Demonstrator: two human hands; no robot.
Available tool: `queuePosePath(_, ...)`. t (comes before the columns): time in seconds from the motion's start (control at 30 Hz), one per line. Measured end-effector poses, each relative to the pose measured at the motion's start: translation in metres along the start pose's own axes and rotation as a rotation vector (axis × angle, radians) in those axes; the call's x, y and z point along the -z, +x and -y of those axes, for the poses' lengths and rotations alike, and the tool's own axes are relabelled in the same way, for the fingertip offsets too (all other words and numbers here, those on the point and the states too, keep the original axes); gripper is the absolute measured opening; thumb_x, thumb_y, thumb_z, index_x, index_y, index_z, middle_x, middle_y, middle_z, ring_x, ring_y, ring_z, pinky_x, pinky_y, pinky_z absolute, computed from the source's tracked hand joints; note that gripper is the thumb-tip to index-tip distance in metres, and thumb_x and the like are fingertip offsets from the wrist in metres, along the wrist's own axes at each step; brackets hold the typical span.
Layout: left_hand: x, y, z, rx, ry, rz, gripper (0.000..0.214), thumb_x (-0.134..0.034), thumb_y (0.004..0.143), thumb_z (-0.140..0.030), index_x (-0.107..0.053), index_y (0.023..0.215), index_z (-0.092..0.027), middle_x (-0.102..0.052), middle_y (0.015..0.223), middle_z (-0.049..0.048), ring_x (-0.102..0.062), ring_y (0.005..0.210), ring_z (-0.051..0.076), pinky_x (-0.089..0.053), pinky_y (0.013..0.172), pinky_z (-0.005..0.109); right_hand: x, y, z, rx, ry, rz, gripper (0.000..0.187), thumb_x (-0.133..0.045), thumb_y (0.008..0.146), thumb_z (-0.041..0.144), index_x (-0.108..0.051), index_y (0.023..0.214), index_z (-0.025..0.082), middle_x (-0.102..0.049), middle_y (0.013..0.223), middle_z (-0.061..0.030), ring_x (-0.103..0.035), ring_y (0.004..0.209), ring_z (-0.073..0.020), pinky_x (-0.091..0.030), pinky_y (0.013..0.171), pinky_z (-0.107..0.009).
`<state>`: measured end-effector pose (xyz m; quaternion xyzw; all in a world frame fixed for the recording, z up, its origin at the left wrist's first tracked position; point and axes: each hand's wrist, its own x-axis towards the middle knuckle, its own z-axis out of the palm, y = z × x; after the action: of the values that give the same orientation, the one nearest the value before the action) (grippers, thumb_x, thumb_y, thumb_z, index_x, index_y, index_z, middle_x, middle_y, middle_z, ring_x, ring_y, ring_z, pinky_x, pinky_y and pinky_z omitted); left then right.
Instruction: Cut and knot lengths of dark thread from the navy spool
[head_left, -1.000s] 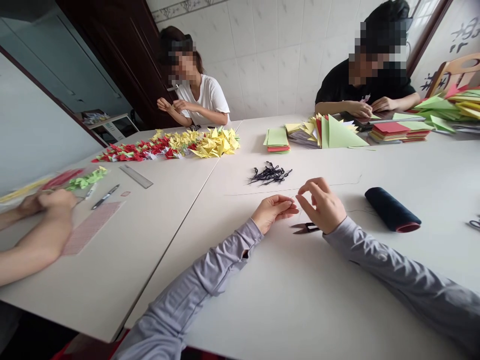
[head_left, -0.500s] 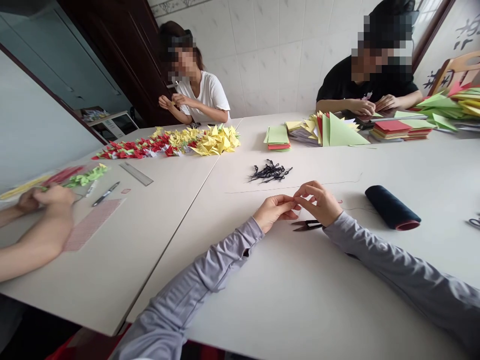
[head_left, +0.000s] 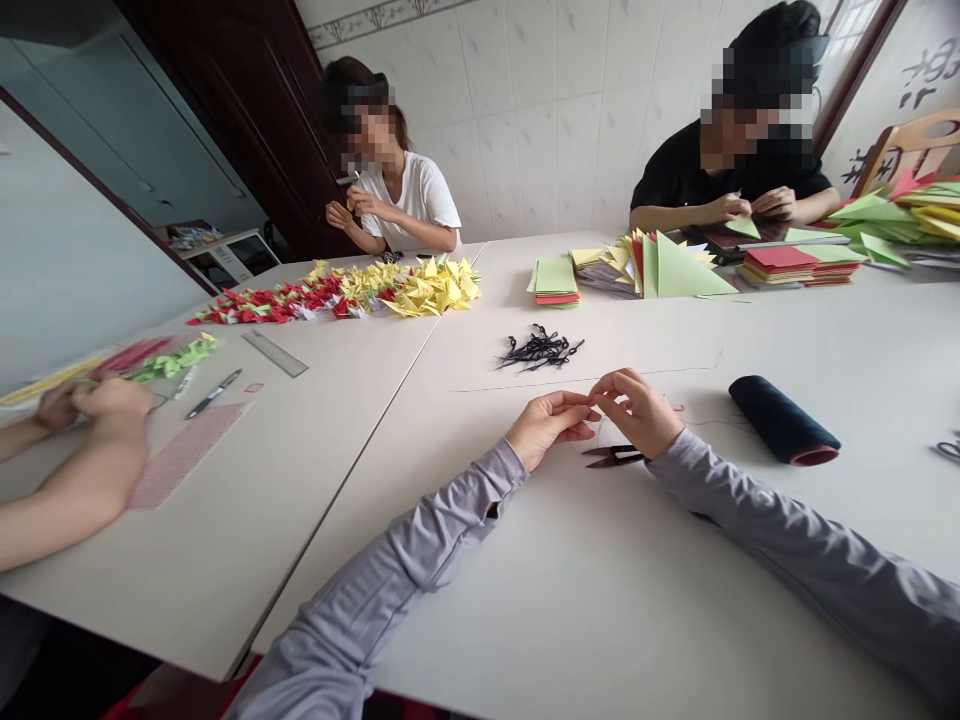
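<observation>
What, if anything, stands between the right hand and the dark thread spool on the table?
Nothing bulky is visible; only loose thread and a small red shape show between the right hand and the spool.

Surface (head_left: 600, 600) below fingers (head_left: 570, 413): smooth, matt. Sleeves (head_left: 420, 540) behind fingers: cloth, creased, faint sheen. Snips (head_left: 613, 457) just under right hand's fingers: dull metal blades. Spool (head_left: 780, 418) right of fingers: matt, tightly wound thread. Looped cords (head_left: 541, 347) just beyond fingers: black textile, frayed ends. Folded pieces (head_left: 435, 288) farther off, left of fingers: matt paper, sharp creases. Stacks (head_left: 787, 262) beyond fingers: matt paper, crisp edges. Wall tiles (head_left: 517, 150) far beyond fingers: glossy, marbled. Door (head_left: 232, 100) beyond fingers, left: polished wood look. Chair (head_left: 909, 150) far right of fingers: smooth pale wood.
</observation>
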<state>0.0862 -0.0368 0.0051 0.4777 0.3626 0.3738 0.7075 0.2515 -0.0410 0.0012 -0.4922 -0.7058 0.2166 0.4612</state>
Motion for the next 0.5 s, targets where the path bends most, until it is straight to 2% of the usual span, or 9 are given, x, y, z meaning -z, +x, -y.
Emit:
queuePosePath(0.1, 0.001, -0.0003, -0.0006, -0.009, 0.038, -0.026, 0.041, -0.073, 0.067, -0.037, -0.059, 0.097, -0.012, -0.068, 0.082, 0.0058, -0.061, 0.061, 0.008, -0.05, 0.075, 0.029, 0.0022, 0.0017, -0.0008, -0.131, 0.111, 0.015, 0.027, -0.049, 0.081, 0.044, -0.055, 0.081, 0.017, -0.058, 0.086, -0.006, -0.057, 0.064, -0.0118, -0.048, 0.053, -0.026)
queuePosePath(0.2, 0.0009, -0.0011, -0.0012, -0.009, 0.062, -0.05, 0.038, -0.072, 0.069, -0.034, -0.056, 0.096, -0.013, -0.068, 0.082, 0.006, -0.062, 0.061, 0.009, -0.051, 0.073, 0.029, 0.0038, 0.0024, 0.0008, -0.297, 0.302, 0.14, 0.039, -0.05, 0.079, 0.056, -0.051, 0.082, 0.017, -0.057, 0.074, -0.0018, -0.05, 0.046, -0.0071, -0.04, 0.04, -0.022)
queuePosePath(0.27, 0.0005, -0.0014, -0.0013, -0.014, 0.074, -0.054, 0.037, -0.072, 0.07, -0.034, -0.055, 0.096, -0.013, -0.068, 0.082, 0.0062, -0.062, 0.06, 0.009, -0.051, 0.073, 0.029, 0.0038, 0.002, 0.0028, -0.357, 0.393, 0.216, 0.045, -0.054, 0.073, 0.062, -0.049, 0.08, 0.017, -0.059, 0.069, -0.0009, -0.047, 0.041, -0.0058, -0.037, 0.037, -0.021)
queuePosePath(0.4, -0.0004, -0.002, -0.0014, -0.018, 0.104, -0.044, 0.037, -0.071, 0.07, -0.037, -0.055, 0.093, -0.013, -0.068, 0.084, 0.0063, -0.062, 0.06, 0.009, -0.05, 0.073, 0.029, 0.0025, 0.0011, 0.0047, -0.365, 0.424, 0.248, 0.051, -0.064, 0.062, 0.065, -0.051, 0.074, 0.017, -0.058, 0.06, 0.0012, -0.044, 0.039, -0.0051, -0.035, 0.036, -0.021)
queuePosePath(0.5, -0.0009, -0.0027, -0.0016, -0.014, 0.105, -0.019, 0.037, -0.072, 0.068, -0.038, -0.056, 0.09, -0.013, -0.068, 0.085, 0.0061, -0.062, 0.061, 0.009, -0.05, 0.073, 0.029, 0.0019, 0.0009, 0.0028, -0.354, 0.419, 0.245, 0.05, -0.065, 0.06, 0.064, -0.052, 0.071, 0.017, -0.055, 0.054, 0.0034, -0.042, 0.038, -0.0049, -0.033, 0.036, -0.02)
